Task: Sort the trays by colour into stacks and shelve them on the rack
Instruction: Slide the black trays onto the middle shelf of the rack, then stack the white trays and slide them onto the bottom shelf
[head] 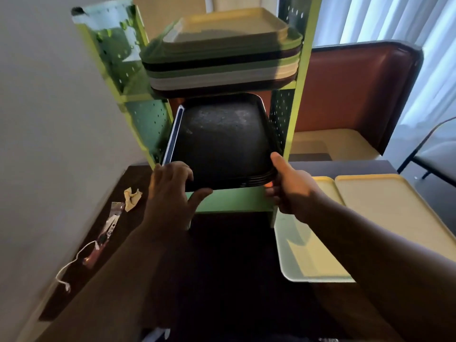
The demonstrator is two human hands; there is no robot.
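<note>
A stack of black trays (pixel 222 139) lies on the middle shelf of the green rack (pixel 234 198). A blue tray edge (pixel 172 134) shows under its left side. My left hand (pixel 170 193) grips the stack's front left edge, fingers on top and thumb below. My right hand (pixel 288 186) holds the front right corner, thumb up along the rim. On the top shelf sits a mixed stack of trays (pixel 222 58): yellow, green, black, grey and brown. A pale green tray (pixel 296 262) and yellow trays (pixel 385 208) lie on the table to the right.
The rack stands on a dark table (pixel 229 267) against a white wall on the left. A crumpled paper scrap (pixel 132 198) and a wrapper with a string (pixel 108 230) lie at the table's left. A brown padded bench (pixel 350 95) is behind on the right.
</note>
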